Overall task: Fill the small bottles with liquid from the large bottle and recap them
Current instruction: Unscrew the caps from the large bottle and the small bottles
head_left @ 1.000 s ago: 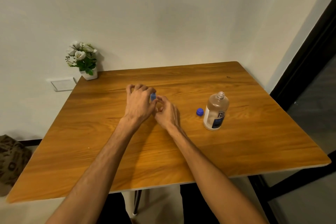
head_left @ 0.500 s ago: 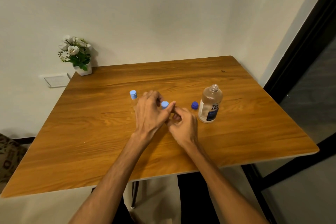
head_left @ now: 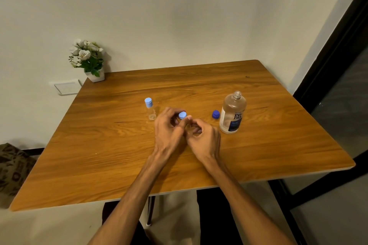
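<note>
At the middle of the wooden table (head_left: 119, 165), my left hand (head_left: 169, 131) pinches the light blue cap (head_left: 182, 115) of a small clear bottle. My right hand (head_left: 203, 137) is curled around that bottle's body, which is mostly hidden by the fingers. A second small clear bottle (head_left: 150, 109) with a light blue cap stands upright just left of my hands. The large bottle (head_left: 232, 113), uncapped and holding clear liquid, stands to the right. Its dark blue cap (head_left: 215, 114) lies on the table beside it.
A small white pot of white flowers (head_left: 89, 59) sits at the table's far left corner against the wall. A wall socket plate (head_left: 66, 87) is left of the table. A dark door frame (head_left: 338, 65) runs along the right side.
My hands have drawn back toward me and to the right with the second small bottle, uncovering the first capped bottle on the left. The view has tilted slightly.
</note>
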`<state>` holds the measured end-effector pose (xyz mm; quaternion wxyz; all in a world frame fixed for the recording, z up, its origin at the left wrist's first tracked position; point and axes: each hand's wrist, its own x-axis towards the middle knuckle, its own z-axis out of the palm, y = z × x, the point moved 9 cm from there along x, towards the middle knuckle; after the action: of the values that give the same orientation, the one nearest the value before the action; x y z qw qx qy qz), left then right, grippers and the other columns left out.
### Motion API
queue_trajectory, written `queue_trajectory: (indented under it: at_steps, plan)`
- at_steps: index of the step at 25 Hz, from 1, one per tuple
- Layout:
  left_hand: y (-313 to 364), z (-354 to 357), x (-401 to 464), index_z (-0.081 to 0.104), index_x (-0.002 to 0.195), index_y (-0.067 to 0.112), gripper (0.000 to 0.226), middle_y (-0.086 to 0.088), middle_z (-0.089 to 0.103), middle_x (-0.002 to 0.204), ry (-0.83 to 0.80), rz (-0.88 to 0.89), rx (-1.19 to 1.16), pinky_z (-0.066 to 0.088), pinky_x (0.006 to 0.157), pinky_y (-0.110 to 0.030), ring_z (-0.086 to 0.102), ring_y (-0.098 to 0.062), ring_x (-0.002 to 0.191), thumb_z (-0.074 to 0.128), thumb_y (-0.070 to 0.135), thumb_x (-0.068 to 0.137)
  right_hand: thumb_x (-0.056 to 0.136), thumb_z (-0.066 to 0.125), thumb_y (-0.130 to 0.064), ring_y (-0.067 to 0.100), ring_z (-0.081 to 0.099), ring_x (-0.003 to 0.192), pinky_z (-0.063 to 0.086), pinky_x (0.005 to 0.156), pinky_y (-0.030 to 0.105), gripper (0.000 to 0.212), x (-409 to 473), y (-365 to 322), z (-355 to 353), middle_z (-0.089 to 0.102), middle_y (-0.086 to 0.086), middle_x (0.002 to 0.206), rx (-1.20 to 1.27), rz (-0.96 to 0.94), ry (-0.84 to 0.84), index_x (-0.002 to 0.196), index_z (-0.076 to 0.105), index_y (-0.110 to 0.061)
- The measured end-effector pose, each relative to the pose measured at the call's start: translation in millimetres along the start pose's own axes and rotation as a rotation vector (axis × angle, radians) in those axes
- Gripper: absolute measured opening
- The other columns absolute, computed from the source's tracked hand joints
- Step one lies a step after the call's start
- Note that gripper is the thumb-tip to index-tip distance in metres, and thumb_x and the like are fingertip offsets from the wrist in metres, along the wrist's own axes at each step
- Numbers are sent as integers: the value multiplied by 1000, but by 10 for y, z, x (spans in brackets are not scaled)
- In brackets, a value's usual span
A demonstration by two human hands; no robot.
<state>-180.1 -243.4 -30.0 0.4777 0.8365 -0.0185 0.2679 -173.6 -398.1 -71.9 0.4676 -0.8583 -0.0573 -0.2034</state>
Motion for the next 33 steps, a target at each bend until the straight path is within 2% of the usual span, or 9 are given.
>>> queue_trajectory:
  at_steps: [8, 12, 16, 20, 23, 25, 29, 31, 33]
  plan:
    - [13, -169, 46, 65, 86, 19, 30, 7, 58, 65, 379, -47, -139, 45, 54, -22, 51, -4, 57, 88, 37, 82, 71, 91, -33, 7, 64, 78, 58, 67, 39, 33, 5, 76, -63, 72, -11, 87, -112, 84, 40, 98, 72, -31]
    - [-89, 61, 171, 68, 94, 19, 19, 4, 63, 79, 159, 0, 92, 46, 64, -26, 57, -10, 71, 81, 32, 87, 72, 92, -27, 5, 68, 74, 60, 62, 39, 33, -44, 190, -146, 74, -12, 86, 35, 79, 66, 100, 74, -27]
    - [-480, 325, 42, 75, 103, 19, 21, 1, 70, 96, -115, -128, 348, 54, 75, -37, 66, -21, 89, 78, 31, 85, 74, 94, -29, -3, 71, 73, 64, 61, 28, 36, -11, 253, -119, 73, -16, 83, 85, 135, 20, 104, 75, -28]
    - [-504, 327, 81, 75, 112, 21, 35, 1, 71, 94, -146, -148, 337, 55, 76, -35, 68, -21, 88, 80, 32, 80, 73, 94, -28, -3, 71, 77, 65, 65, 29, 41, 13, 237, -76, 77, -12, 91, 75, 138, -34, 109, 75, -26]
    - [-495, 233, 14, 70, 124, 18, 51, 2, 69, 93, -146, -178, 275, 54, 75, -34, 65, -18, 82, 85, 30, 77, 70, 96, -32, 5, 72, 92, 65, 77, 31, 66, -16, 217, -92, 77, -5, 115, 37, 163, -92, 129, 68, -21]
    - [-425, 60, -79, 73, 116, 16, 39, 3, 66, 85, -69, -134, 191, 56, 69, -38, 63, -18, 74, 83, 21, 79, 69, 97, -34, 12, 70, 99, 62, 83, 35, 74, -108, 203, -181, 75, -3, 121, 27, 187, -58, 135, 65, -18]
    - [-336, -519, -168, 67, 94, 11, 10, -2, 63, 81, 268, -46, 123, 52, 65, -46, 58, -20, 71, 72, 10, 85, 80, 88, -16, 7, 67, 80, 61, 69, 34, 28, -391, 33, -458, 73, -8, 91, 59, 96, 175, 103, 73, -18]
    - [-348, -722, -47, 65, 103, 10, 20, -5, 62, 93, 366, -72, 159, 50, 68, -42, 55, -18, 80, 74, 17, 86, 82, 84, -8, 4, 65, 71, 59, 62, 28, 18, -483, -88, -411, 70, -11, 80, 78, 49, 168, 92, 73, -19]
    - [-414, -759, 188, 62, 124, 11, 43, -8, 60, 116, 308, -124, 218, 49, 76, -33, 56, -18, 97, 77, 28, 87, 83, 82, -6, 3, 65, 66, 57, 59, 21, 16, -506, -209, -253, 70, -11, 76, 113, 20, 108, 89, 75, -19]
